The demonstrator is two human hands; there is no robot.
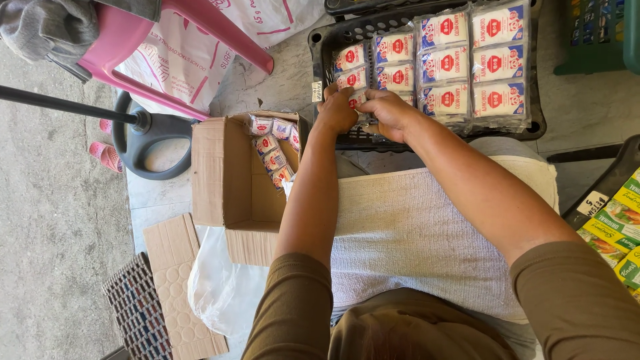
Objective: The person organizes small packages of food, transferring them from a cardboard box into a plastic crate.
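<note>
My left hand (337, 110) and my right hand (387, 113) meet at the near left corner of a black plastic crate (319, 41). Together they grip a small white packet with a red mark (358, 99) and press it among the rows of packets (447, 63) lined up in the crate. An open cardboard box (230, 180) lies to the left of my left arm, with several of the same small packets (272, 143) loose inside it. A pale towel (413, 227) covers my lap under both forearms.
A pink plastic chair (167, 47) and a black fan base (150, 143) stand at the upper left. Flat cardboard (177, 280), a woven mat (137, 310) and a clear plastic bag (223, 287) lie on the floor. Green and yellow packages (617, 227) fill a crate at right.
</note>
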